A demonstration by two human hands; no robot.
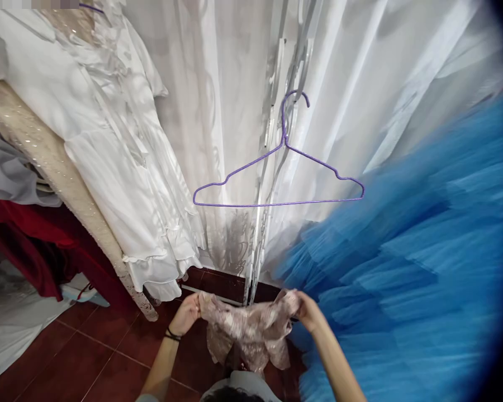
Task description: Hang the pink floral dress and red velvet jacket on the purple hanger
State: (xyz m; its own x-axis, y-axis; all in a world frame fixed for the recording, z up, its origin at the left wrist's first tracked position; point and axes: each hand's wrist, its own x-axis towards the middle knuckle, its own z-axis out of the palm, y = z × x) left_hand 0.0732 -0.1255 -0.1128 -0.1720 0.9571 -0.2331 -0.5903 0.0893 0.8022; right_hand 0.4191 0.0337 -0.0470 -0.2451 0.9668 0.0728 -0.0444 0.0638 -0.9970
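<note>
A shiny dusty-pink garment (251, 329) is stretched between my two hands, low in the view near my body. Its kind is not plain from here; loose flaps hang down at both sides. My left hand (187, 314) pinches its left upper corner, a dark band round the wrist. At the opposite corner my right hand (308, 311) grips the cloth, with the fingertips partly hidden. Above and beyond the garment, a bare purple hanger (276, 204) hangs by its hook from a white metal stand (272, 128).
A white dress (117, 162) and a beaded beige garment (62, 156) hang at left, with dark red cloth (29, 234) behind. Blue ruffled tulle (423, 268) fills the right side. White curtains (230, 84) hang behind the stand. Dark red tiles (104, 357) cover the floor.
</note>
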